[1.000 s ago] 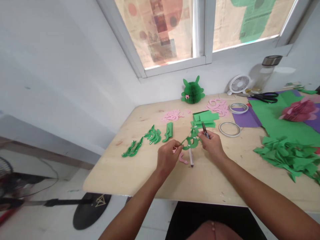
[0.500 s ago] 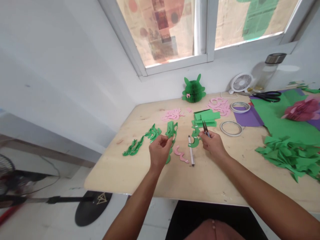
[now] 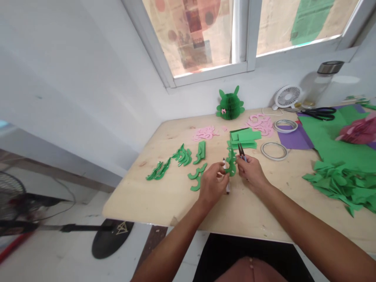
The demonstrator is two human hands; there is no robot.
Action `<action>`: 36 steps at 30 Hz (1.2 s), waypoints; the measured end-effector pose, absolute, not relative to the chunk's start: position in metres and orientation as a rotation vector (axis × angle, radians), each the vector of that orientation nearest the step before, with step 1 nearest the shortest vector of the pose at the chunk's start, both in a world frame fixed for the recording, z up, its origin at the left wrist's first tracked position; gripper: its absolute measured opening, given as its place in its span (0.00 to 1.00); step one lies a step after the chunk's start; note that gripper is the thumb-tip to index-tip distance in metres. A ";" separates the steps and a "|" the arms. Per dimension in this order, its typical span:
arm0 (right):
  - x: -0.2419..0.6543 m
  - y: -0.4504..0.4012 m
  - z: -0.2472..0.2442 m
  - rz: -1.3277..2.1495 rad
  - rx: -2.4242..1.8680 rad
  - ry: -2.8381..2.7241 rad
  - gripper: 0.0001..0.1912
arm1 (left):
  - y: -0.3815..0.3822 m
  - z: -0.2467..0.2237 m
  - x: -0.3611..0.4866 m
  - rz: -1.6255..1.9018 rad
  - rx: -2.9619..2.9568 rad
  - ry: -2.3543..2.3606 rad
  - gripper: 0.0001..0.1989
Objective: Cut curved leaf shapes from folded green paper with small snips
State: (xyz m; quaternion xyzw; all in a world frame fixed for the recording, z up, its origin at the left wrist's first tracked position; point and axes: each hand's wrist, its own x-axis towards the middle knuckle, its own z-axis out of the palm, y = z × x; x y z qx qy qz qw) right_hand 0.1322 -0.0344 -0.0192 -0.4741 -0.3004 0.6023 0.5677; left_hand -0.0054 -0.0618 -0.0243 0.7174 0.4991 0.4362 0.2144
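My left hand (image 3: 214,181) pinches the lower end of a wavy green paper cutout (image 3: 232,166), in front of me above the table. At the cutout's right edge is my right hand (image 3: 249,169), closed around small scissors (image 3: 241,150) with dark blades pointing up and slightly apart. Whether the right fingers also grip the paper I cannot tell. Under the left hand lies a white pen (image 3: 227,188), partly hidden. Just left of that hand are curved green cutouts (image 3: 197,177), and a folded green piece (image 3: 201,152) lies behind them.
More green cutouts (image 3: 158,169) lie on the left, pink scraps (image 3: 204,133) behind. Green paper strips (image 3: 245,138), tape rolls (image 3: 274,151), black scissors (image 3: 319,113) and a green leaf-like paper pile (image 3: 343,186) are to the right. A green honeycomb paper figure (image 3: 230,106) stands by the wall.
My left hand has moved right, from the curved green pieces to the cutout beside my right hand. The pink wavy strip is now out of sight. My right hand still holds the scissors.
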 end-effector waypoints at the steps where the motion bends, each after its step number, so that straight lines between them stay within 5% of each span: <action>1: 0.132 -0.035 -0.019 1.424 -1.110 -0.705 0.14 | -0.061 -0.025 -0.005 1.206 1.928 1.359 0.05; 14: 0.130 -0.037 -0.020 1.459 -1.081 -0.692 0.16 | -0.057 -0.018 0.007 1.154 1.409 1.298 0.14; 28: 0.130 -0.036 -0.030 1.450 -1.114 -0.840 0.16 | -0.047 -0.021 0.015 1.289 1.144 1.309 0.08; 36: 0.134 -0.038 -0.019 1.413 -1.194 -0.859 0.15 | -0.051 -0.004 -0.060 1.416 1.054 1.373 0.13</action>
